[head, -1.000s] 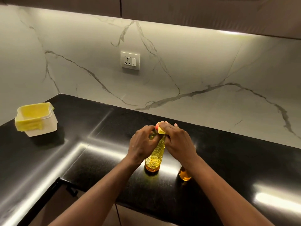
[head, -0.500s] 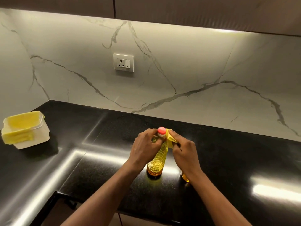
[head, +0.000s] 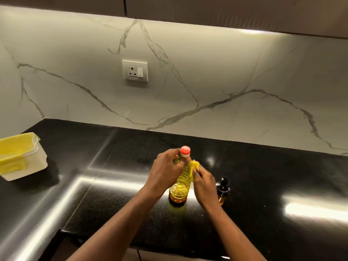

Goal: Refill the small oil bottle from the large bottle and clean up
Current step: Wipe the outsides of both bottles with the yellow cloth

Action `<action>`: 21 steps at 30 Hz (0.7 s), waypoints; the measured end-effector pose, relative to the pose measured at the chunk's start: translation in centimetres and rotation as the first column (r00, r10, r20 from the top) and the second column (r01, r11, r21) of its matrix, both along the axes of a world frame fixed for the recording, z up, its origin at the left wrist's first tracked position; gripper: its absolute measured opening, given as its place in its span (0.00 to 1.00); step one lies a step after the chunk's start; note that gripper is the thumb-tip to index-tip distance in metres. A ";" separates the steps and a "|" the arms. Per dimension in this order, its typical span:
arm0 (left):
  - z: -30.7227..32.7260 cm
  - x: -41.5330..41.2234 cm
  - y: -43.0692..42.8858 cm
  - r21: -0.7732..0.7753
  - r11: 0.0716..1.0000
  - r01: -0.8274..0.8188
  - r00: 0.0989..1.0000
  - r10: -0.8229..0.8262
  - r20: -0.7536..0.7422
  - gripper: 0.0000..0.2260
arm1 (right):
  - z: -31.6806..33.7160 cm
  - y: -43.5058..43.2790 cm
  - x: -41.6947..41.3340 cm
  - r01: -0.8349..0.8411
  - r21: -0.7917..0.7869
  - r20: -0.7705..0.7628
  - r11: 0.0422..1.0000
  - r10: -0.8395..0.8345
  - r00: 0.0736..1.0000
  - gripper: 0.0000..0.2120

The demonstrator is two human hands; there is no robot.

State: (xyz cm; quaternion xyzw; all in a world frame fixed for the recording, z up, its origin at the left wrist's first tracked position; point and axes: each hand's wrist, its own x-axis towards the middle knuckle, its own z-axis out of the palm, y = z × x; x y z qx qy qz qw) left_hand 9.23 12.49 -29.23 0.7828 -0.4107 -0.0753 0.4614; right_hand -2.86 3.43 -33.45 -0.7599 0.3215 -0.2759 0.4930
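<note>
Glossy black countertop (head: 263,181); ribbed clear-plastic large bottle (head: 180,183)

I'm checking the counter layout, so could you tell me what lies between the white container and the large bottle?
Only bare black countertop between white container and large bottle, per the head view.

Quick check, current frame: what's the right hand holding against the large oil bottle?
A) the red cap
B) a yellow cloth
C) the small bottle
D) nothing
B: the right hand pinches a yellow cloth against the side of the large oil bottle, while the red cap sits on the neck and the small bottle stands apart on the counter, to the right.
</note>
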 end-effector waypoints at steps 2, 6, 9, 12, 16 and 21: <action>0.2 0.1 -0.1 0.010 0.999 0.037 0.998 -0.036 -0.047 0.14 | 1.2 -0.2 0.9 0.014 0.046 0.041 0.999 -0.016 0.999 0.14; 0.0 0.3 -0.2 0.039 0.998 0.059 0.992 -0.055 -0.111 0.13 | 0.8 1.1 0.9 0.022 -0.032 0.102 0.999 -0.019 0.995 0.17; -0.3 0.4 -0.4 0.033 0.995 0.091 0.976 -0.083 -0.200 0.12 | -1.0 2.4 -0.5 0.028 -0.123 0.061 0.992 -0.020 0.998 0.22; -0.7 0.5 -0.6 0.022 0.994 0.103 0.972 -0.096 -0.213 0.14 | -2.2 2.8 -1.4 0.055 -0.106 -0.017 0.993 -0.057 0.998 0.20; -0.6 0.6 -0.9 0.016 0.994 0.105 0.967 -0.099 -0.235 0.14 | -2.4 1.4 -0.9 0.110 0.125 -0.016 0.986 -0.108 0.994 0.19; -0.6 0.5 -0.9 0.007 0.994 0.109 0.969 -0.105 -0.223 0.13 | -0.4 0.8 0.8 0.098 0.222 0.063 0.970 -0.115 0.991 0.19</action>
